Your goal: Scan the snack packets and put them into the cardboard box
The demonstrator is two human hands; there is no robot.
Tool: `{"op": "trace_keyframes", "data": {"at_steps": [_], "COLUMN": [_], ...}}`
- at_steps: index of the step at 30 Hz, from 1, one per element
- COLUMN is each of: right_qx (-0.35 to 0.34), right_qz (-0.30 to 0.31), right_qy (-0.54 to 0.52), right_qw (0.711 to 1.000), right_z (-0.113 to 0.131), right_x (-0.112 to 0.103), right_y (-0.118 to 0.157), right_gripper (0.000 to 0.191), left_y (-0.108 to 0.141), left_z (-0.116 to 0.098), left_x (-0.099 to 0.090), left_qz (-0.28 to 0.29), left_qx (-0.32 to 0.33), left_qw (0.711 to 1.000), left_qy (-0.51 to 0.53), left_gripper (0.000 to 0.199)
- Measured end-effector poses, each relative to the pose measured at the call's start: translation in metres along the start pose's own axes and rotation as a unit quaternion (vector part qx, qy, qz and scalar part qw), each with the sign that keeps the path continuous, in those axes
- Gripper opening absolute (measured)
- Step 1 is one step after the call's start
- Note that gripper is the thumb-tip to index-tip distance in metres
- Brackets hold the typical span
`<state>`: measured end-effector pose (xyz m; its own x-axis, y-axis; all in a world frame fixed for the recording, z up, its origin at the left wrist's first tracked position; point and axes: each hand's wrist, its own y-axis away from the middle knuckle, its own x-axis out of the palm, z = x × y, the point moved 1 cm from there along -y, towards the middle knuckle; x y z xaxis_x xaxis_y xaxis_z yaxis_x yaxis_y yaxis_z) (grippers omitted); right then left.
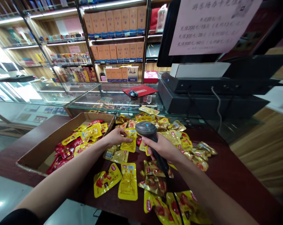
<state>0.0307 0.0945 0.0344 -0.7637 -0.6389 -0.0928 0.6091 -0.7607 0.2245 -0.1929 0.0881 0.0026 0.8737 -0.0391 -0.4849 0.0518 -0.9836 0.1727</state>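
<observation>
My left hand (118,137) is closed on a yellow snack packet (131,139), pinched at its left side with the printed back facing up. In my right hand (159,145) is a dark barcode scanner (146,128), gripped by its handle, its head pointing left toward the packet. A small blue light shows on top of the scanner. Below my hands, two yellow packets (128,181) lie flat side by side. More gold packets (153,182) and yellow packets (183,206) lie under and beyond the scanner's handle and cable.
At left stands an open cardboard box (33,156) with red and yellow packets in it. A glass counter (103,97) behind carries a red mouse pad (141,90) with a mouse (133,93). Black register equipment (202,93) and a monitor with a paper sign (209,28) stand at right.
</observation>
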Motion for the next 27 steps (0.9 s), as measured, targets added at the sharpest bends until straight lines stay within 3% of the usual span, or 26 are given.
{"op": "trace_keyframes", "data": {"at_steps": [7, 20, 27], "right_qx": [0.012, 0.000, -0.007], "right_qz": [0.017, 0.024, 0.025], "right_qy": [-0.013, -0.011, 0.001], "right_qw": [1.000, 1.000, 1.000], "right_z": [-0.002, -0.002, -0.004], "right_x": [0.004, 0.007, 0.005], "right_y": [0.001, 0.004, 0.002], "right_gripper": [0.031, 0.032, 0.035], "left_y": [-0.005, -0.013, -0.008], "left_z": [0.005, 0.012, 0.003], "left_x": [0.006, 0.005, 0.006], "left_qz": [0.054, 0.026, 0.017], "left_qx": [0.035, 0.015, 0.021], "left_qw": [0.995, 0.993, 0.994], "left_qy": [0.081, 0.119, 0.110], "left_gripper": [0.034, 0.044, 0.047]}}
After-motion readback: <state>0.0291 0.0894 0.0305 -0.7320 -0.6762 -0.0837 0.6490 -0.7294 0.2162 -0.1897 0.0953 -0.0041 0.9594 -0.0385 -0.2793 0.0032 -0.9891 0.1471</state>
